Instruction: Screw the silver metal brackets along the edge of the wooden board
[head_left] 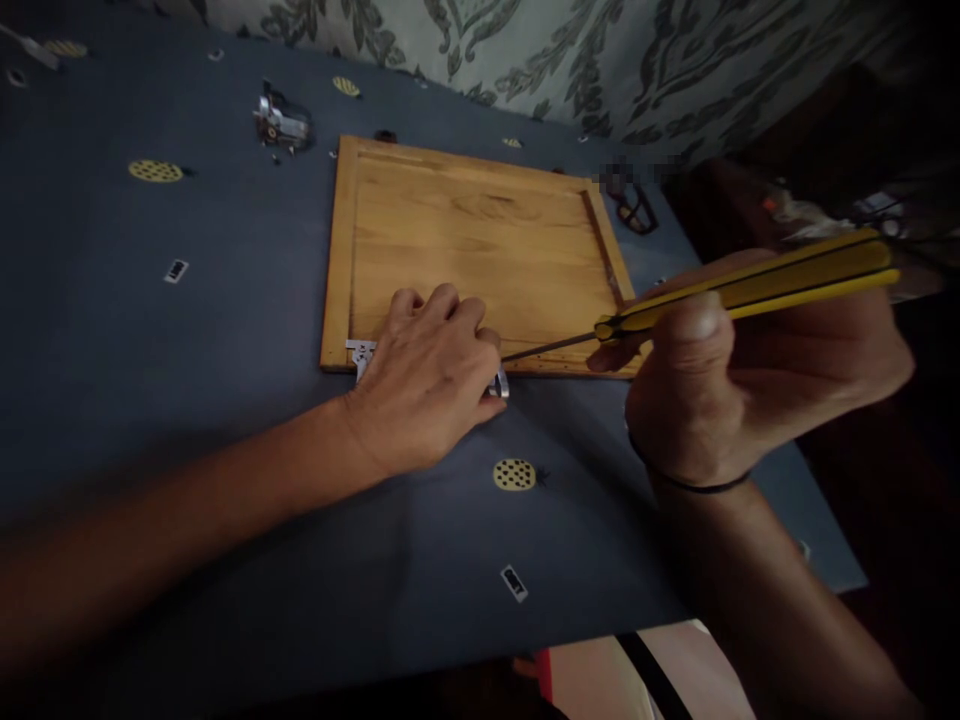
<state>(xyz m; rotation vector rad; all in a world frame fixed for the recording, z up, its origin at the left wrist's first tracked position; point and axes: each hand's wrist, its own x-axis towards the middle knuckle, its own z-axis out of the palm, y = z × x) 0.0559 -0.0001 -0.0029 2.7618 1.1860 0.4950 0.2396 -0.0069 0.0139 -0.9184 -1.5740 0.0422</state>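
Note:
A framed wooden panel [480, 240] lies flat on the blue patterned cloth. Over its near edge my left hand [431, 375] is closed, fingers curled around a silver metal piece [363, 354] that shows at both sides of the hand. My right hand [720, 370] grips a screwdriver with a yellow handle [780, 280]. The thin shaft points left and its tip reaches the metal piece beside my left fingers; the exact contact is hidden.
Behind the panel at the left stands a metal mechanism [281, 122] with small bits near it. A dark-framed object [636, 210] lies past the panel's right corner. The cloth-covered table [225, 560] ends at a right edge. A patterned curtain [510, 50] hangs at the back.

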